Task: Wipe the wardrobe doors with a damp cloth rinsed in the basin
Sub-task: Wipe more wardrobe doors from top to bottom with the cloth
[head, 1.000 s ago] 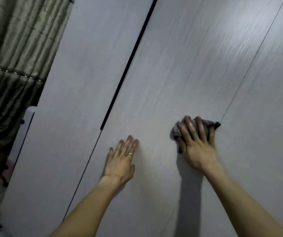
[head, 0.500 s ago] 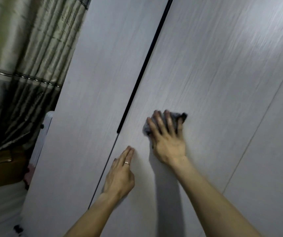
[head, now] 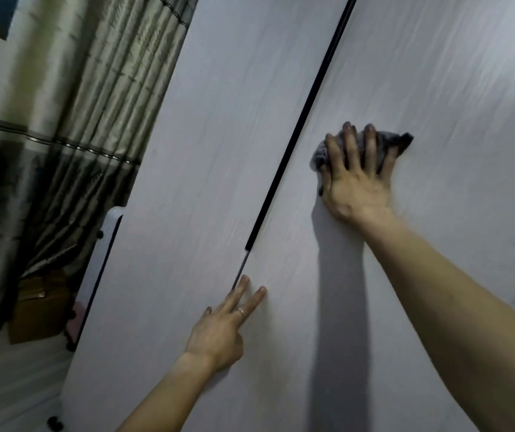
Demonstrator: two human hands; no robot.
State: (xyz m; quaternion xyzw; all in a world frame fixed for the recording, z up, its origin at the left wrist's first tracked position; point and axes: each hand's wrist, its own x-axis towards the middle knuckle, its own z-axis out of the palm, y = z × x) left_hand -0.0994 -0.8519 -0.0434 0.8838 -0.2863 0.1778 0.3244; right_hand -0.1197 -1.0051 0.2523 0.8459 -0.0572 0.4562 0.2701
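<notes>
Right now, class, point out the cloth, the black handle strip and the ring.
cloth (head: 399,144), head view: its dark corner beyond the fingers of the right hand (head: 356,188).
black handle strip (head: 297,129), head view: midway along the strip.
ring (head: 241,312), head view: the band on a finger of the left hand (head: 219,335).

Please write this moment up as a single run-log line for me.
phase: wiping | right hand: spread fingers press grey cloth on wardrobe door | left hand: straight fingers touch door beside seam | basin: not in view

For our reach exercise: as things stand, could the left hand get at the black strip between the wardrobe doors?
Probably yes. The left hand rests on the door, its fingertips just below the lower end of the black strip, and nothing lies between them.
</notes>
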